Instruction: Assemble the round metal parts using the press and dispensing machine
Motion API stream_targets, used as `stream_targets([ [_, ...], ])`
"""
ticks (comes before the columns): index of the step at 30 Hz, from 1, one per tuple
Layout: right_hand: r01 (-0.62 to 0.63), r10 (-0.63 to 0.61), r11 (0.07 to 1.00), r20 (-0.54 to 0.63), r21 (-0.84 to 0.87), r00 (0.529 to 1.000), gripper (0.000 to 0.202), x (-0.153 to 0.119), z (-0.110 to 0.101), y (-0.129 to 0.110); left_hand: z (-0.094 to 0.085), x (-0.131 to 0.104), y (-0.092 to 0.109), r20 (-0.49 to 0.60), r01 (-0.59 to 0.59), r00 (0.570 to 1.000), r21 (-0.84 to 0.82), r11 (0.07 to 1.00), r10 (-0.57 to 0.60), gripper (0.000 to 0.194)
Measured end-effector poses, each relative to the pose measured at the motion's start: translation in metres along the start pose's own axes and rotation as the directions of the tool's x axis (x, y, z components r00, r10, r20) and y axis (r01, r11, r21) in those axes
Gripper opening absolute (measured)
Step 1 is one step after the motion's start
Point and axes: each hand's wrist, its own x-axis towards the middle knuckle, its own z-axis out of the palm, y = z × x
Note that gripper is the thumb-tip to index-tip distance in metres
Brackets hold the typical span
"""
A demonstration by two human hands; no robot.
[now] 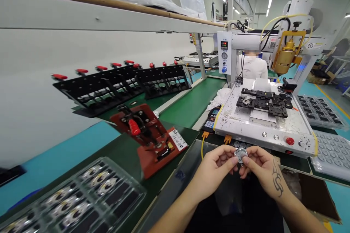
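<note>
Between my fingertips is a small round silvery metal part point(241, 155), perhaps a watch case, held up just in front of the machine's base. My left hand point(218, 165) pinches its left side, thumb across the near face. My right hand point(256, 160) grips the right side the same way. Behind the part, several round pieces lie along the front of the machine point(257, 136). To the left, a red-brown clamp fixture point(153, 142) with a red handle stands on the bench. A clear plastic tray point(109, 204) at lower left holds several shiny metal parts in its compartments.
Black jig blocks point(264, 102) sit on the machine bed under a gold dispensing head point(286, 56). Black racks with red clamps point(109, 85) stand at the left. More trays point(330, 153) lie at the right. A person in white point(253, 67) is behind the machine.
</note>
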Motion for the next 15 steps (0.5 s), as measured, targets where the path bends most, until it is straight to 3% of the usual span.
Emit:
stream_targets([
  [4, -0.004, 0.003, 0.994, -0.008, -0.105, 1.0, 0.036, 0.0002, -0.003, -0.0021, -0.0029, 0.0004, 0.0019, 0.033, 0.01, 0.999, -0.002, 1.0, -0.01, 0.041],
  [10, -0.001, 0.0, 0.996, -0.012, -0.086, 1.0, 0.036, 0.0008, -0.0028, -0.0013, -0.0029, -0.0006, -0.0013, 0.048, 0.024, 0.999, -0.061, 0.998, -0.021, 0.041],
  [15, 0.014, -0.012, 0.995, 0.022, -0.101, 1.0, 0.032, 0.0036, -0.0001, 0.0017, -0.005, -0.001, 0.0017, 0.011, 0.02, 1.0, -0.019, 1.0, -0.02, 0.038],
])
